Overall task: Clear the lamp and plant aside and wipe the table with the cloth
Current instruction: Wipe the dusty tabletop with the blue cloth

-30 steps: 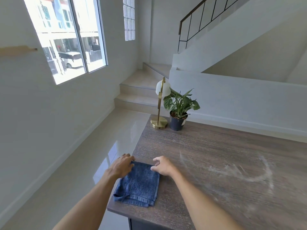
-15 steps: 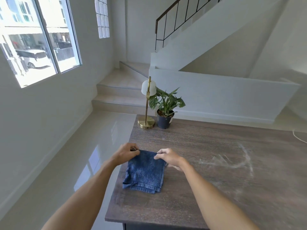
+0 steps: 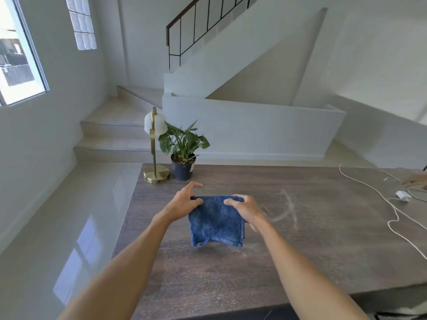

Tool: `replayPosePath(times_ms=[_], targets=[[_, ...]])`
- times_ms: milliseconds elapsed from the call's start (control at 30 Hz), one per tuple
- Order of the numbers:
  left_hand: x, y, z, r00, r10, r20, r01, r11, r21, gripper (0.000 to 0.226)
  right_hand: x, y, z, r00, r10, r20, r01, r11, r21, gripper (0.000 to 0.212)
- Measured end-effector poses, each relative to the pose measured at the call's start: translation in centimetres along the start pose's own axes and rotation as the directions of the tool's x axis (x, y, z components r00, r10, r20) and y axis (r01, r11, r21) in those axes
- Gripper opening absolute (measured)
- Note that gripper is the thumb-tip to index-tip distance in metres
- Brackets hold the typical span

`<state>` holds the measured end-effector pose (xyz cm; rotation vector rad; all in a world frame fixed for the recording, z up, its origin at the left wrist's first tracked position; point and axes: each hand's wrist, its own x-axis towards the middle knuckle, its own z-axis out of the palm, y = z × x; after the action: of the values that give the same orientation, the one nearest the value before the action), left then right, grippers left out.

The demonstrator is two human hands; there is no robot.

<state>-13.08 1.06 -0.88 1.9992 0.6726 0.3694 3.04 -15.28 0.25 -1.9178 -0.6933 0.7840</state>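
**Both hands on the blue cloth, lamp and plant at the far corner**

I see the left hand (image 3: pixel 184 202) pinching the upper left corner of the blue cloth (image 3: pixel 216 221), thumb and fingers closed on the fabric in a firm grip. The right hand (image 3: pixel 246 210) pinches the upper right corner, fingers curled over the top edge. Between them the cloth hangs folded, its top edge held up off the tabletop (image 3: pixel 300 250). Its lower hem droops toward the wood with a small loop at the lower left corner; I cannot tell whether that hem touches the surface.

The lamp (image 3: pixel 155 148), brass with a round white shade, stands upright at the far left corner of the tabletop. The plant (image 3: pixel 183 144) sits in a dark pot just beside it to the right, leaves reaching up against the shade. Both are well apart from the cloth, beyond my hands.

To the right of the cloth I see pale dusty smears (image 3: pixel 285 209) across the dark wood grain. Farther right a white cable (image 3: pixel 392 213) winds over the tabletop, with a small white plug (image 3: pixel 403 195) near the right edge of view.
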Motion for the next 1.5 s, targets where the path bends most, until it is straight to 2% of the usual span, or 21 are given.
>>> replayPosePath(times_ms=[67, 100, 267, 400, 500, 600, 667, 767, 900, 1000, 1167, 1267, 1367, 1433, 1500], targets=[[1.0, 0.7, 1.7, 0.998, -0.044, 0.049, 0.044, 0.999, 0.006, 0.041, 0.2, 0.9, -2.1, 0.999, 0.053, 0.012, -0.052, 0.998, -0.034, 0.049], [1.5, 1.0, 2.9, 0.995, -0.066, 0.080, 0.065, 0.998, 0.008, 0.042, 0.4, 1.5, -3.3, 0.997, 0.077, 0.021, -0.076, 0.996, -0.049, 0.050], [3.5, 2.3, 8.3, 0.960, -0.156, 0.233, 0.172, 0.984, -0.046, 0.032, 1.8, 4.4, -8.7, 0.967, 0.222, 0.124, -0.217, 0.974, -0.059, 0.015], [5.3, 2.3, 12.3, 0.976, -0.135, 0.170, 0.141, 0.990, -0.023, 0.024, 4.0, 7.2, -11.4, 0.950, 0.272, 0.152, -0.282, 0.958, 0.054, 0.019], [6.7, 2.6, 14.3, 0.990, -0.113, 0.081, 0.113, 0.994, -0.007, 0.032, 5.6, 7.9, -12.4, 0.976, 0.204, 0.076, -0.207, 0.978, 0.037, 0.025], [7.7, 2.7, 15.6, 0.994, -0.113, -0.003, 0.113, 0.993, -0.034, 0.038, 6.8, 8.5, -11.8, 0.994, 0.064, -0.091, -0.072, 0.993, -0.091, 0.027], [7.8, 2.3, 16.0, 0.993, -0.117, -0.028, 0.118, 0.993, 0.016, 0.034, 7.0, 9.3, -10.5, 0.985, -0.082, -0.153, 0.044, 0.970, -0.239, 0.026], [7.3, 1.0, 16.1, 0.993, -0.106, -0.047, 0.112, 0.981, 0.156, 0.038, 6.4, 10.8, -8.3, 0.956, -0.288, -0.052, 0.229, 0.847, -0.479, 0.031], [5.8, -0.9, 16.2, 0.993, -0.072, -0.096, 0.097, 0.950, 0.295, 0.054, 5.5, 12.4, -5.1, 0.976, -0.190, 0.109, 0.215, 0.736, -0.642, 0.059], [4.0, -3.2, 15.9, 0.992, -0.002, -0.129, 0.063, 0.879, 0.473, 0.062, 4.6, 13.9, -3.1, 0.980, -0.158, 0.119, 0.194, 0.642, -0.742, 0.073], [1.4, -7.4, 12.9, 0.979, -0.076, -0.190, 0.178, 0.773, 0.609, 0.078, 5.2, 15.7, -4.1, 0.965, -0.240, 0.102, 0.223, 0.552, -0.804, 0.073], [0.2, -9.5, 11.1, 0.961, -0.081, -0.263, 0.232, 0.754, 0.615, 0.088, 8.2, 15.5, -5.9, 0.980, -0.188, 0.064, 0.157, 0.539, -0.828, 0.074], [-1.6, -10.6, 10.3, 0.947, -0.085, -0.310, 0.268, 0.738, 0.619, 0.081, 11.6, 14.0, -5.5, 0.991, -0.137, 0.001, 0.077, 0.550, -0.831, 0.075], [-2.5, -11.2, 9.3, 0.940, -0.098, -0.327, 0.292, 0.726, 0.623, 0.077, 13.0, 12.3, -2.2, 0.987, -0.152, 0.041, 0.118, 0.539, -0.834, 0.075], [-2.6, -11.8, 8.1, 0.936, -0.107, -0.334, 0.307, 0.709, 0.635, 0.076, 12.6, 10.5, 2.5, 0.962, -0.217, 0.168, 0.259, 0.512, -0.819, 0.075]])
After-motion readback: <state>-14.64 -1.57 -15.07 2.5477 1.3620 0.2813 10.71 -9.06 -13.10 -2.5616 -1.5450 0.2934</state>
